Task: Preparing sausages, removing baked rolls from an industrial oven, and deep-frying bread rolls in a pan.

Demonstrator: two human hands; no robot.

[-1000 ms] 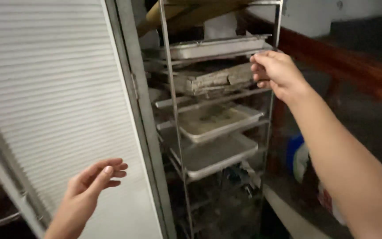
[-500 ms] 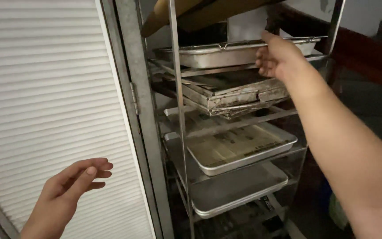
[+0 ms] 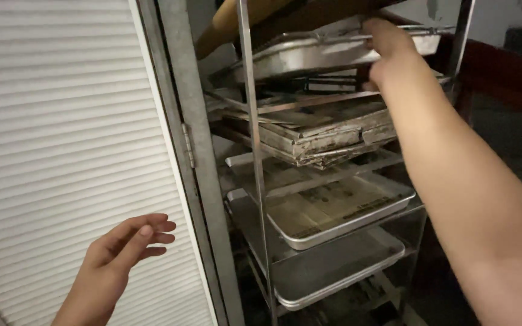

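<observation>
My right hand [image 3: 388, 51] reaches up to the top of a metal rack [image 3: 252, 157] and grips the rim of a deep silver pan [image 3: 297, 57] on the highest shelf. The fingers curl over the pan's edge. My left hand [image 3: 122, 247] hovers low at the left with its fingers apart, holding nothing, just in front of a white slatted shutter [image 3: 61, 121].
Under the pan lies a stack of worn, stained baking trays [image 3: 321, 136]. Lower down sit a shallow tray lined with paper [image 3: 333, 211] and another flat tray [image 3: 333, 271]. A grey door frame [image 3: 182, 139] stands between shutter and rack. A dark red rail [image 3: 502, 66] runs at the right.
The view has closed in on the rack. My right hand rose from the stacked trays to the top pan and took hold of its rim. My left hand stayed open, low at the left.
</observation>
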